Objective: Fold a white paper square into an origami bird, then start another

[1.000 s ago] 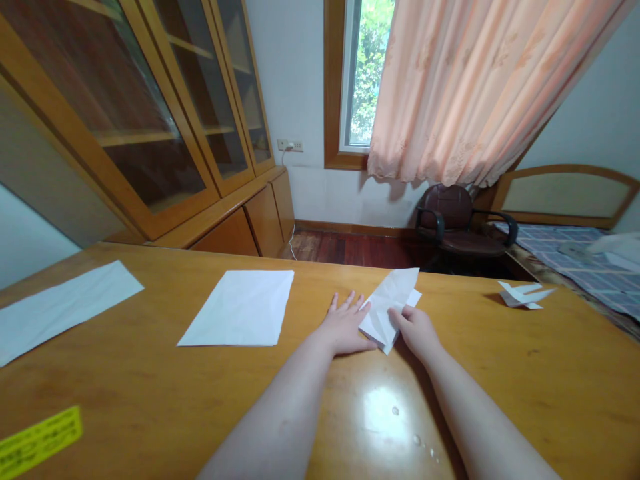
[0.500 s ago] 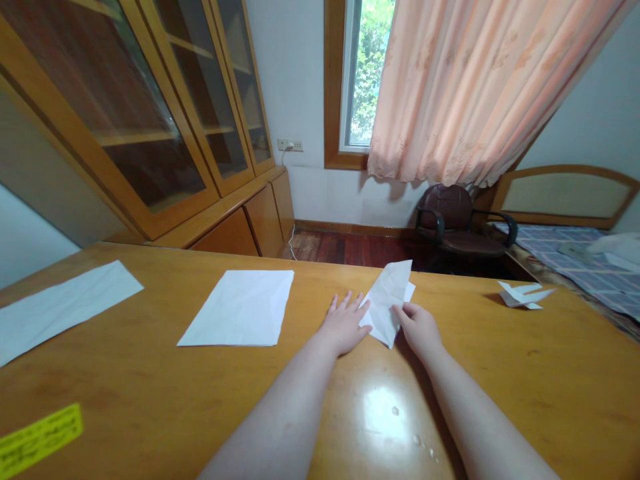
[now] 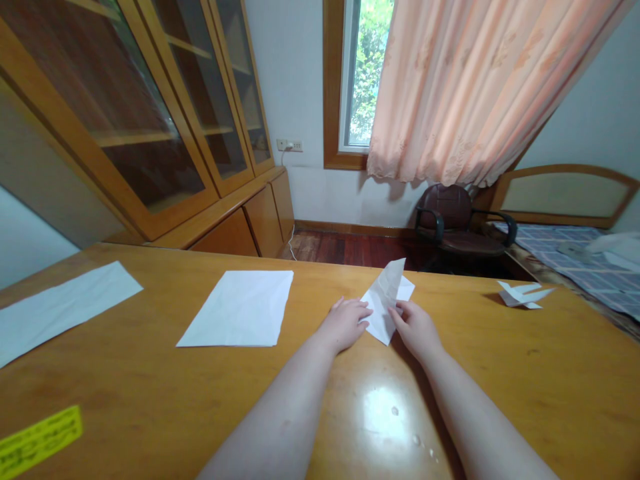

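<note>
A partly folded sheet of white paper (image 3: 384, 313) lies near the far edge of the table, with one flap standing up and leaning over its middle. My right hand (image 3: 415, 327) pinches the edge of that flap between thumb and fingers. On the left side, my left hand (image 3: 344, 325) has its fingers drawn together and gripping the paper's left edge. Part of the sheet is hidden behind the raised flap. A folded white paper figure (image 3: 523, 295), shaped like a bird or plane, sits apart at the right.
White square sheets (image 3: 240, 308) lie left of my hands, and a long paper strip (image 3: 60, 307) is farther left. A yellow label with writing (image 3: 40, 440) is on the wooden table (image 3: 150, 400) at near left. Beyond stand a glass-door cabinet (image 3: 210, 173) and an office chair (image 3: 450, 223).
The raised flap has tilted and swung leftward under my right hand, baring more of the paper on the right. My left hand's spread fingers have drawn in onto the paper's edge.
</note>
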Tool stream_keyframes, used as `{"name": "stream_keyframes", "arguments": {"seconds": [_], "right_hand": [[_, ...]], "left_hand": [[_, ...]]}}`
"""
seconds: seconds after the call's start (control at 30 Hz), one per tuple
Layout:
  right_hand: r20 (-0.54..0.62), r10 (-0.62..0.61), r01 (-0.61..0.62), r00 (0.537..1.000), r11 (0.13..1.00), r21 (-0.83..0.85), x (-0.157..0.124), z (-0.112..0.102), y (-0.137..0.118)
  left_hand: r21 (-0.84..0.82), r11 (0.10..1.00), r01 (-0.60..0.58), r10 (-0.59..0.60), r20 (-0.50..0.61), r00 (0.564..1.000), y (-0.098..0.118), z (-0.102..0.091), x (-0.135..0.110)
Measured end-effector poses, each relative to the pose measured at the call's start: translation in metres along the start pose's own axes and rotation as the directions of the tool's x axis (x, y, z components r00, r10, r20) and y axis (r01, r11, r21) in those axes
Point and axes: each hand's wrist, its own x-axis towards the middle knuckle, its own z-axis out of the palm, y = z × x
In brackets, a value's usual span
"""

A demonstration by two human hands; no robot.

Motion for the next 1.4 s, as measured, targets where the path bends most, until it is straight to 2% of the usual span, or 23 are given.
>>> {"name": "stream_keyframes", "arguments": {"seconds": [0.13, 0.33, 0.43, 0.6, 0.87, 1.03, 1.1, 1.23, 1.4], "right_hand": [[0.103, -0.010, 0.004, 0.995, 0.998, 0.057, -0.002, -0.002, -0.008], [0.206, -0.135, 0.093, 0.969, 0.975, 0.202, -0.003, -0.003, -0.013], [0.204, -0.178, 0.131, 0.963, 0.965, 0.226, -0.004, 0.001, -0.006], [0.162, -0.177, 0.143, 0.971, 0.969, 0.199, -0.004, 0.006, 0.002], [0.205, -0.203, 0.152, 0.958, 0.959, 0.241, -0.006, 0.004, -0.001], [0.209, -0.248, 0.167, 0.946, 0.925, 0.341, -0.004, 0.003, -0.005], [0.183, -0.212, 0.140, 0.960, 0.929, 0.344, -0.003, 0.002, -0.006], [0.127, -0.052, 0.017, 0.991, 0.966, 0.260, -0.002, 0.001, -0.007], [0.188, -0.054, -0.009, 0.981, 0.948, 0.318, -0.002, 0.004, -0.004]], "left_hand": [[0.009, 1.000, 0.011, -0.011, 0.027, 1.000, 0.001, -0.002, -0.001], [0.007, 1.000, 0.011, -0.011, 0.024, 1.000, 0.001, 0.001, -0.001], [0.011, 1.000, 0.008, -0.008, 0.009, 1.000, -0.001, 0.003, 0.000], [0.023, 1.000, -0.012, 0.012, -0.002, 1.000, -0.002, 0.003, 0.002], [0.020, 1.000, -0.011, 0.011, -0.025, 1.000, -0.003, 0.003, 0.001], [0.011, 1.000, 0.004, -0.004, -0.014, 1.000, -0.003, 0.005, 0.002], [0.013, 1.000, 0.004, -0.004, -0.003, 1.000, -0.004, 0.005, 0.002], [0.015, 1.000, -0.011, 0.011, -0.005, 1.000, -0.005, 0.006, 0.001], [0.012, 1.000, -0.009, 0.009, -0.007, 1.000, -0.006, 0.006, 0.001]]}}
